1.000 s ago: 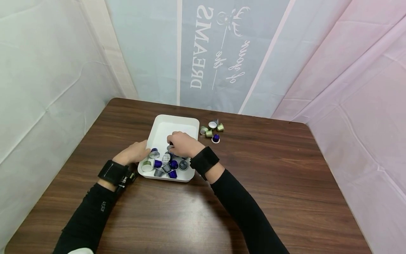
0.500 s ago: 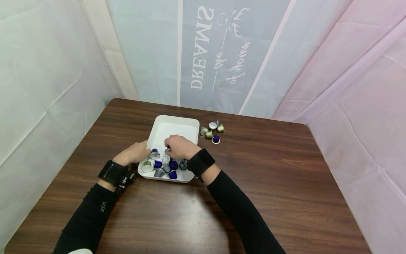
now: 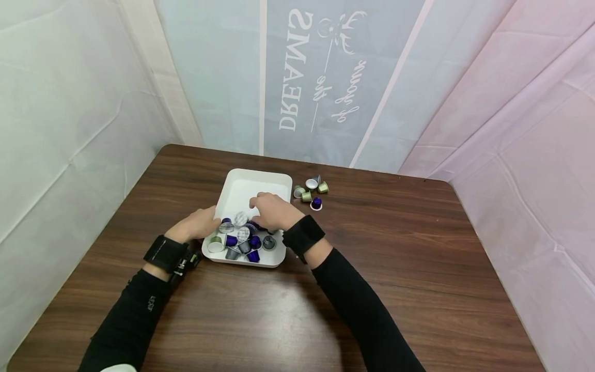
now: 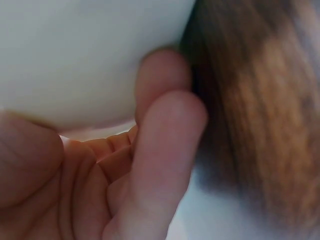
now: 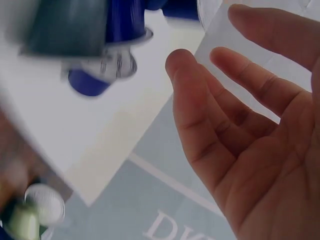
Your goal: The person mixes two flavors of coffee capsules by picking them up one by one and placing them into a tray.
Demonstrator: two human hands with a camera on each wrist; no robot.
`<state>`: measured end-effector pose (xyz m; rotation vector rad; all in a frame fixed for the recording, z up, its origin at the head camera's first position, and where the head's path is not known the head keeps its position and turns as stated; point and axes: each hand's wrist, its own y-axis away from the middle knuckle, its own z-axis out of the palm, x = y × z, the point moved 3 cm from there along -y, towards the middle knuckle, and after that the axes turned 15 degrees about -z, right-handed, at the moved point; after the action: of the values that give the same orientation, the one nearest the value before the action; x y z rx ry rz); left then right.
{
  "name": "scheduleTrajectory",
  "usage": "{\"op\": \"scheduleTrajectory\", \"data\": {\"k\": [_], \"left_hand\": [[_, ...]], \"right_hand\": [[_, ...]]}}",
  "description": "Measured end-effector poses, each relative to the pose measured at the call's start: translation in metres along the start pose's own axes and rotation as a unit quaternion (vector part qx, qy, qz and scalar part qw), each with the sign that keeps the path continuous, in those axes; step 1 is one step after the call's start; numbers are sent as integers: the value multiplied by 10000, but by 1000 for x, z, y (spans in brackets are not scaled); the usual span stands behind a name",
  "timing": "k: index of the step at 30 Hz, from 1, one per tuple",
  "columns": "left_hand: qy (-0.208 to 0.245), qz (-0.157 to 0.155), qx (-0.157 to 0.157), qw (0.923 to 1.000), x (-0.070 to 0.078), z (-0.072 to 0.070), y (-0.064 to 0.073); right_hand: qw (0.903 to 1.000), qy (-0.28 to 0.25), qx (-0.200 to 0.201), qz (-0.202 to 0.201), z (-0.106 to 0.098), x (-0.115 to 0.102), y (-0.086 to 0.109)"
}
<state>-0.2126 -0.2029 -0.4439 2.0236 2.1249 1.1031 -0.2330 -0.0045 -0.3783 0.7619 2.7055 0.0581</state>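
A white tray (image 3: 237,194) holds several coffee capsules in its near half. My left hand (image 3: 197,223) grips the tray's left wall; the left wrist view shows its fingertips (image 4: 167,115) against the white outer side. My right hand (image 3: 274,212) hovers over the tray's right part, and in the right wrist view its bent fingers are apart with nothing between them. Left of it lies a capsule with its pale lid up (image 3: 240,218). Blue capsules (image 3: 231,240), grey ones (image 3: 269,242) and a pale green one (image 3: 216,244) lie nearer. My right hand hides some capsules.
Right of the tray, on the brown table (image 3: 381,258), stand several more capsules: green ones (image 3: 323,187), a white-lidded one (image 3: 311,184) and a blue one (image 3: 316,203). A blue-grey printed curtain (image 3: 297,77) hangs behind the table's far edge.
My right hand has let go of a capsule, which now lies lid up toward the tray's left-middle. The hand moved left and nearer, then back right. My left hand has stayed put.
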Motion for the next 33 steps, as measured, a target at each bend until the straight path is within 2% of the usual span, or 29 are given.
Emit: {"op": "scheduleTrajectory", "data": {"k": [4, 9, 17, 27, 33], "left_hand": [[-2, 39, 20, 10000, 0, 1, 0], [39, 34, 14, 10000, 0, 0, 1], [126, -14, -110, 9999, -1, -2, 2], [50, 36, -28, 10000, 1, -1, 2], [71, 1, -22, 10000, 2, -1, 4]], "right_hand": [[9999, -21, 120, 95, -9, 13, 15], [9985, 71, 493, 229, -16, 43, 40], [9909, 182, 989, 891, -10, 94, 73], [9885, 197, 668, 1342, 3, 114, 83], [9867, 35, 643, 1493, 9, 121, 84]]}}
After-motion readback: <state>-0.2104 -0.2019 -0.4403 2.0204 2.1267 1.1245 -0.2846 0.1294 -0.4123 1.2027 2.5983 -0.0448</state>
